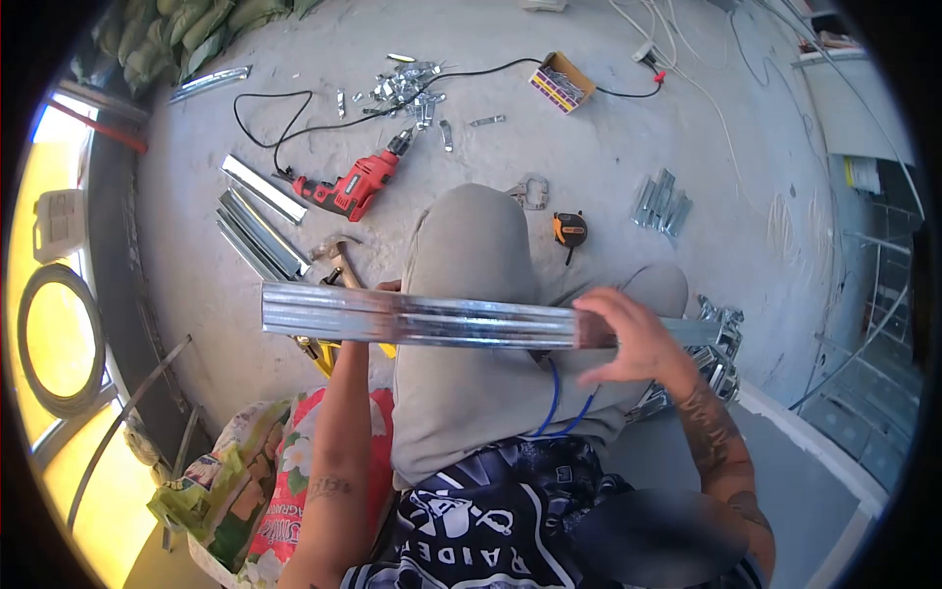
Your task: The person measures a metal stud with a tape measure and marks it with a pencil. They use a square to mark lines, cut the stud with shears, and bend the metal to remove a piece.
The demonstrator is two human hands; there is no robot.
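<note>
A long shiny metal channel [461, 319] lies level across the view, in front of my knees. My left hand [390, 286] holds it from behind near its left part; the channel hides most of that hand, and only some fingers show over the top edge. Around the channel's right part is my right hand [633, 339], its thumb and fingers spread apart, with the fingers at the top edge and the thumb below. Behind the channel's left part, a claw hammer [340, 257] lies on the floor beside something yellow and black [319, 355], partly covered.
A red drill [358, 185] lies ahead with its black cord, near scattered metal clips [407, 88] and a box [561, 83] of hardware. More channels [260, 236] lie left. A tape measure [569, 229] and short metal pieces [661, 203] lie right. Bags [285, 471] stand at lower left.
</note>
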